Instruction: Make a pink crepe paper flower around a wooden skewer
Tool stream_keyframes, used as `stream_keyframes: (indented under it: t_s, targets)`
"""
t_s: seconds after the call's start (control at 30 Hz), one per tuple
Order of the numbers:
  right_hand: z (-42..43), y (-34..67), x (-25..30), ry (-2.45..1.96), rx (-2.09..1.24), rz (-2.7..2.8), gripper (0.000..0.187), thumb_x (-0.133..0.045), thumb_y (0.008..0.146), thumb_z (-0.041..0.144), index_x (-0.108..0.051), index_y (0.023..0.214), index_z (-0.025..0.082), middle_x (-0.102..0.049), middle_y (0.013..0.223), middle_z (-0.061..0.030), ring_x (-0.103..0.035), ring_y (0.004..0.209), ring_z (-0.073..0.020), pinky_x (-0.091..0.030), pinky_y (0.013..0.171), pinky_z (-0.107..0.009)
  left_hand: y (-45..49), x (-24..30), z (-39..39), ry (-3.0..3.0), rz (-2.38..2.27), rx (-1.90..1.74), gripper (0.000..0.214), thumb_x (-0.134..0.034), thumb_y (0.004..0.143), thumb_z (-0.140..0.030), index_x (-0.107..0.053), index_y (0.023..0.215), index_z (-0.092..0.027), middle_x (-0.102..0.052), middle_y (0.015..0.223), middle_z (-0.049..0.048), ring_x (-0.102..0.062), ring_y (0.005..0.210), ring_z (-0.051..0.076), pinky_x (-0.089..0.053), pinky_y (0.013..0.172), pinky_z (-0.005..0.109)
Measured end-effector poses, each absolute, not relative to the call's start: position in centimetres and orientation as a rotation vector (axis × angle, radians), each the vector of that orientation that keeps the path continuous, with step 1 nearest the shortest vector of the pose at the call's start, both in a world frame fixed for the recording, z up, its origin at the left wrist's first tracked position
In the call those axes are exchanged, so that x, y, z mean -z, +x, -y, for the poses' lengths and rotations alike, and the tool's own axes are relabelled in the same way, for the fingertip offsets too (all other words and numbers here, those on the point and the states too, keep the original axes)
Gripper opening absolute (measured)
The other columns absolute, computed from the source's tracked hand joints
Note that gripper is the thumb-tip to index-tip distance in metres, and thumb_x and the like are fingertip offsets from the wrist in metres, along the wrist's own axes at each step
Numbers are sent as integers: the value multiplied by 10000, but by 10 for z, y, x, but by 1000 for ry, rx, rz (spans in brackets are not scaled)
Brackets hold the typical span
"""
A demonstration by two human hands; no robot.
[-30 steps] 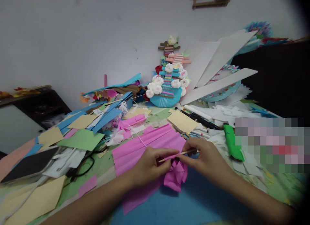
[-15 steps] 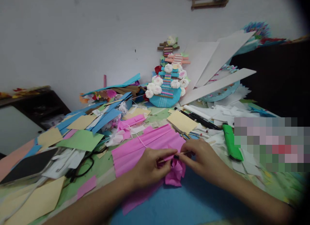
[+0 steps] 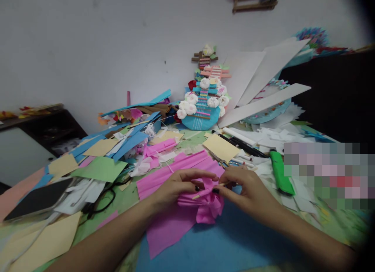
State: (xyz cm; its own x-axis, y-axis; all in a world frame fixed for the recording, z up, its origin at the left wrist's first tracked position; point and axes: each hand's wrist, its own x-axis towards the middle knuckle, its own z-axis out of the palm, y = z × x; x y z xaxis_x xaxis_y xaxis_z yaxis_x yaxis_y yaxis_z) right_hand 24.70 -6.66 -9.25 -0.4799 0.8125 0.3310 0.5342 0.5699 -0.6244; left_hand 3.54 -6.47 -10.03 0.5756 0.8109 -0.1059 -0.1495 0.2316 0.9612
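Observation:
Between my hands is a thin wooden stick (image 3: 197, 197) with pink crepe paper (image 3: 208, 209) wrapped and gathered around it in ruffles. My right hand (image 3: 246, 188) pinches the stick and the wrapped paper between thumb and fingers. My left hand (image 3: 175, 188) curls around the paper from the other side. Its fingertips touch a raised fold near the stick, and its thumb is drawn a little back. The stick's pale end pokes out below the left thumb. Under the hands lies a larger pleated pink crepe sheet (image 3: 166, 240), partly over a blue sheet (image 3: 234, 240).
Yellow card pieces (image 3: 221, 147), black pens (image 3: 249, 147) and a green case (image 3: 281, 172) lie beyond and right of my hands. A phone (image 3: 38, 199) and a green card (image 3: 101, 168) are to the left. A blue paper guitar (image 3: 199, 121) with white flowers leans at the wall.
My left hand has loosened and shifted slightly left, its thumb moving off the stick, so the stick's end and paper folds now show. The right hand keeps its pinch.

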Motion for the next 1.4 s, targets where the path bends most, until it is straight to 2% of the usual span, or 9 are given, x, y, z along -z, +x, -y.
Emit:
stream_keyframes:
  t_s: [0.13,0.27,0.33,0.43,0.6,0.7,0.97,1.23,1.4]
  targets:
    - [67,247,92,-1074,-575,2201,216,-591,837,324,-631,696,165,-616,683,-4,-542,677,-148,-328,703,-320,35,105,64,1187,-641,-774,510,-628,697,-81,-628,1183,-237,-659,1036,69,-605,773,136,-409,659,228]
    - [68,245,90,-1079,-608,2221,218,-592,831,303,-634,673,158,-599,643,-4,-518,636,-139,-335,652,-301,34,106,62,1283,-591,-802,625,-685,713,-125,-516,1294,-281,-612,925,24,-537,647,70,-383,584,184]
    - [69,245,90,-1079,-631,2215,211,-592,828,295,-640,675,158,-598,634,-4,-511,623,-137,-336,631,-293,33,106,60,1300,-593,-797,539,-715,711,-163,-570,1224,-244,-607,877,19,-545,666,77,-399,607,184]
    - [69,245,90,-1067,-650,2212,223,-599,822,319,-644,674,158,-602,640,-10,-514,626,-141,-337,629,-294,31,108,58,1313,-618,-728,285,-759,683,-228,-691,949,-150,-635,837,42,-581,727,118,-431,663,210]
    - [69,246,90,-997,-674,2207,241,-606,822,355,-639,682,162,-612,663,-17,-536,669,-154,-337,663,-305,30,112,54,1289,-598,-728,203,-814,615,-244,-701,732,-123,-656,759,44,-586,701,130,-444,663,231]
    - [70,246,90,-971,-672,2182,248,-602,828,367,-635,687,165,-611,663,-16,-536,666,-153,-333,654,-299,33,115,54,1247,-534,-772,222,-816,616,-271,-686,717,-121,-649,769,42,-591,725,135,-445,710,244]
    - [71,245,91,-957,-533,2116,224,-610,832,336,-596,686,166,-592,669,-13,-524,668,-150,-320,660,-304,39,120,64,1106,-507,-785,181,-735,727,-267,-658,812,-127,-596,820,35,-553,723,114,-405,669,208]
    - [71,247,91,-937,-554,2090,209,-627,821,342,-603,701,172,-599,686,-12,-529,680,-155,-324,674,-309,37,117,62,1123,-520,-777,104,-691,757,-208,-671,825,-131,-627,836,36,-576,741,122,-416,704,225]
    - [70,247,91,-931,-578,2105,215,-643,810,359,-598,714,172,-601,701,-5,-533,699,-155,-328,704,-315,37,116,61,1102,-515,-782,88,-701,717,-190,-663,763,-125,-631,803,36,-581,714,133,-428,693,241]
